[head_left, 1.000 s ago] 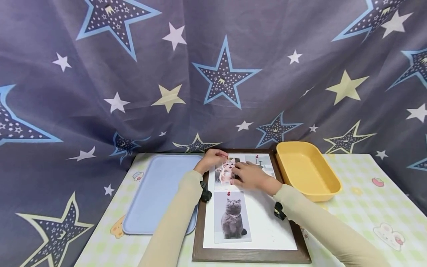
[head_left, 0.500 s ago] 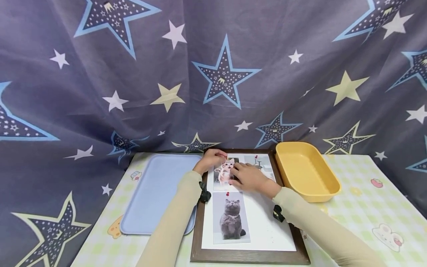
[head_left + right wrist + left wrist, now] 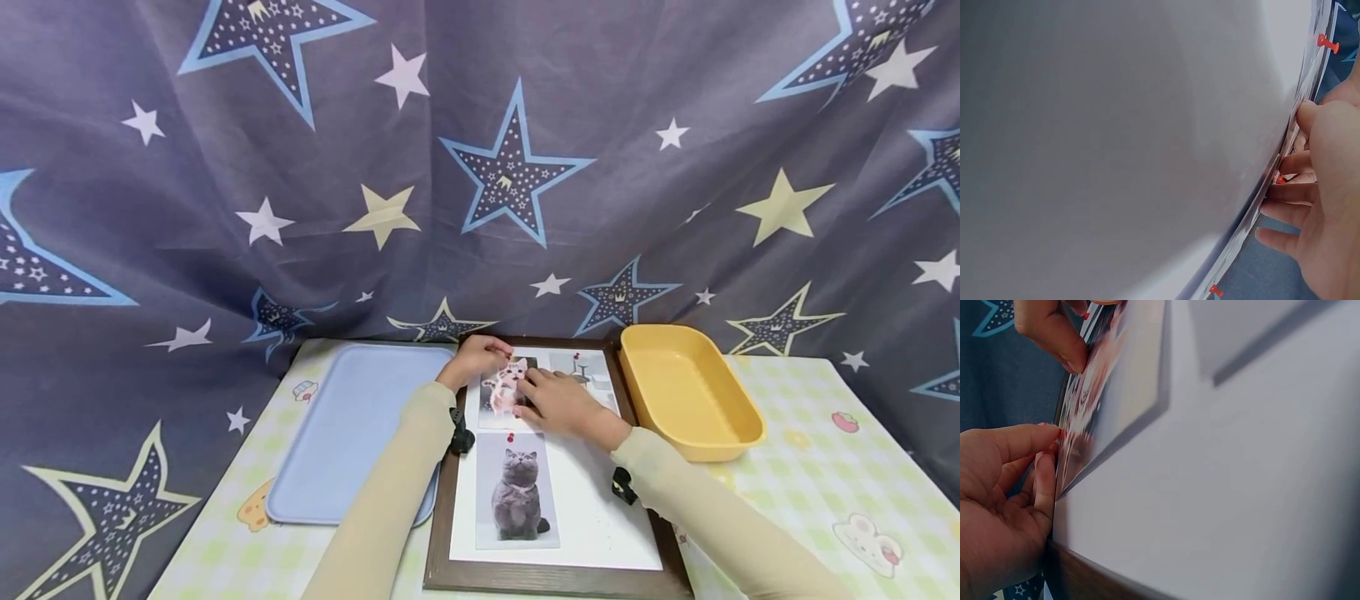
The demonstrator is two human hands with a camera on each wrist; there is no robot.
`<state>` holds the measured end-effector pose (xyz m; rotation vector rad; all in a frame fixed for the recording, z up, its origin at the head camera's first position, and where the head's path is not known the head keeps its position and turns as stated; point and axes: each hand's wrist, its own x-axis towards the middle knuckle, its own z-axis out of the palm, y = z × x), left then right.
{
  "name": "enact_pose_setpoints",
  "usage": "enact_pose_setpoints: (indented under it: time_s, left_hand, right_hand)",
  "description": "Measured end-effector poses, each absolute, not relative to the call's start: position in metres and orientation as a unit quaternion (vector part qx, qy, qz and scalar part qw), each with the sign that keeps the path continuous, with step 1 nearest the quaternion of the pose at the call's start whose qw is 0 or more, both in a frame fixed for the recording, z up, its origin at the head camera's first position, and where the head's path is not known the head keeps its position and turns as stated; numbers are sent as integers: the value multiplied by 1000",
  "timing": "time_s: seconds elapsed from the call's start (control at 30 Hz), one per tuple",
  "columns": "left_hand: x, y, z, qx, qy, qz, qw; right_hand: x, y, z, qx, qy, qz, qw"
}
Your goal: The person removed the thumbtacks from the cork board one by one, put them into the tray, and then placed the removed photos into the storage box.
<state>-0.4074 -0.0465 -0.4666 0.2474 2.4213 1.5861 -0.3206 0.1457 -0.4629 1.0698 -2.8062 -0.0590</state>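
In the head view my left hand (image 3: 482,360) is at the top edge of a kitten photo (image 3: 498,406). Its thumb and forefinger pinch a red push pin (image 3: 1060,432), best seen in the left wrist view. My right hand (image 3: 564,404) rests on the same photo's right side, fingers extended against it, as the right wrist view also shows. Below lies a grey cat photo (image 3: 517,492) with a red push pin (image 3: 511,437) at its top. Another photo (image 3: 596,375), partly behind my right hand, has a pin (image 3: 576,357) too. All lie on a white board (image 3: 600,533).
The board's brown wooden frame (image 3: 555,577) lies on a checked tablecloth (image 3: 817,467). A blue tray (image 3: 345,442) is on the left, partly under my left sleeve. To the right stands a yellow bin (image 3: 686,392). A star-patterned curtain (image 3: 480,275) hangs behind the table.
Both hands hold nearly the same place on the kitten photo. The head view has shifted slightly.
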Motion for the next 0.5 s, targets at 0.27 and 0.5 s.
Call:
enact_pose_setpoints:
  time_s: [0.27, 0.5]
  left_hand:
    - [-408, -45, -467, 81, 835, 530, 124]
    - [-408, -42, -467, 79, 858, 497, 101]
  right_hand:
    - [-319, 146, -464, 353, -933, -18, 67]
    - [-321, 146, -464, 356, -931, -15, 71]
